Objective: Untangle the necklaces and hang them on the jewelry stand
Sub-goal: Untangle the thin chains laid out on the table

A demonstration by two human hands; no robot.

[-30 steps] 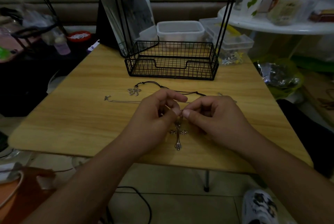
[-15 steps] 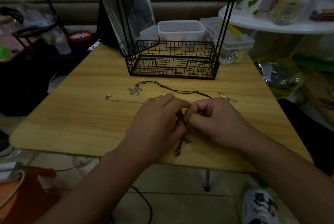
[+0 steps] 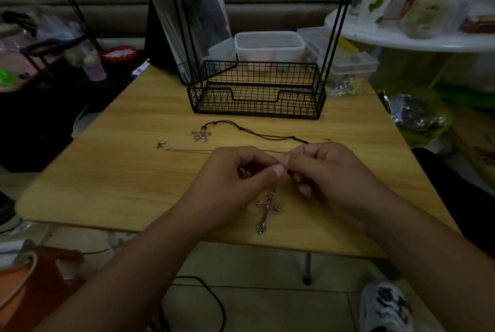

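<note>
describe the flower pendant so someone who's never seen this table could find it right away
Start at the black wire basket at the far side of the wooden table. Just in front of its left corner lies a small silver open-petal flower pendant, on a black cord. Unlike the silver cross pendant near the hands, it is round, petalled and untouched.

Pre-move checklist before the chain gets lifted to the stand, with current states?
1. Both hands on the chain: left hand and right hand pinch the thin silver chain where their fingertips meet. Ok.
2. Cross pendant free: lies on the wooden table below the pinch, nothing on it. Ok.
3. Chain clear of the black cord necklace: their run under the right hand is hidden. Cannot tell.
4. Flower pendant out of the way: rests apart, left of the hands. Ok.
5. Jewelry stand reachable: stands behind the necklaces, its hanging bar out of frame. Cannot tell.
</note>
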